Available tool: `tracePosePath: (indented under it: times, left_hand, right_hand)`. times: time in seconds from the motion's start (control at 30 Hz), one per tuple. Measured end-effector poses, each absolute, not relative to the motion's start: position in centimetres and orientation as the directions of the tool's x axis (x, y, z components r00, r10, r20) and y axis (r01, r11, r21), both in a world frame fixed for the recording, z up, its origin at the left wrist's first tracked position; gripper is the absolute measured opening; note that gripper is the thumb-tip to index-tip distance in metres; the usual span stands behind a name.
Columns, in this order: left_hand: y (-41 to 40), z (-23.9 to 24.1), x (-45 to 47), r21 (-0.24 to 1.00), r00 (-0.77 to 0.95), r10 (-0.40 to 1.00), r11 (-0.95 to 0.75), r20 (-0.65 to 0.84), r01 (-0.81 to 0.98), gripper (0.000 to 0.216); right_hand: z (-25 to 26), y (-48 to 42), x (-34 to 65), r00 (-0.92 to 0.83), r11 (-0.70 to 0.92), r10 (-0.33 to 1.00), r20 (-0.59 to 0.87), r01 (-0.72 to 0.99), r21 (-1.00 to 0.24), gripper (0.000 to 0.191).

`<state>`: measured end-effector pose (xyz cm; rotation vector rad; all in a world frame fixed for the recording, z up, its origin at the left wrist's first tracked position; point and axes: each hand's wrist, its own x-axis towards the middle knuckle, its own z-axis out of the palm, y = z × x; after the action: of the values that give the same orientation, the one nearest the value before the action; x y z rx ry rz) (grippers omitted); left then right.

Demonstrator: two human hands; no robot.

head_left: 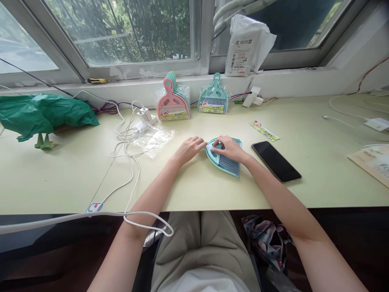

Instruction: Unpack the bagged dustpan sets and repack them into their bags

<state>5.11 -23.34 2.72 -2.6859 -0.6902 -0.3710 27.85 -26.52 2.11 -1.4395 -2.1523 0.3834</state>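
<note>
- Both hands, left hand (189, 149) and right hand (228, 148), lay flat, fingers spread, touching one teal dustpan (226, 161).
- Behind the dustpan stood two wrapped packs: pink pack (173, 101), teal pack (213, 96).
- One phone (276, 161) lay right of it.

The teal dustpan (227, 162) lies flat on the desk (60, 178), just left of the black phone (276, 161). A small brush with pale blue-grey bristles sits nested inside it, the bristles toward the person. Its handle end, pierced by an oval hole, points left and away from the phone. The right hand (229, 149) rests on top of it, fingers spread over the handle end, while the left hand (189, 149) touches the handle tip, on the side farthest from the phone.
</note>
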Motion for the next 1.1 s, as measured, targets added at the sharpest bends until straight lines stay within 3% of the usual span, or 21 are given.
tracePosePath:
  times: [0.2, 0.5, 1.1]
  left_hand:
    - [-23.7, 3.5, 5.3, -0.322, 0.863, 0.430, -0.804, 0.267, 0.500, 0.029]
    - [-23.6, 3.3, 5.4, -0.334, 0.869, 0.418, -0.805, 0.266, 0.490, 0.035]
    - [-24.3, 3.4, 5.8, -0.291, 0.826, 0.543, -0.774, 0.150, 0.562, 0.044]
  right_hand:
    - [1.4, -26.0, 28.1, -0.282, 0.386, 0.922, 0.267, 0.739, -0.552, 0.023]
    - [1.2, -25.9, 28.1, -0.272, 0.400, 0.913, 0.303, 0.745, -0.535, 0.026]
    - [0.9, -25.6, 28.4, -0.278, 0.399, 0.916, 0.291, 0.714, -0.575, 0.022]
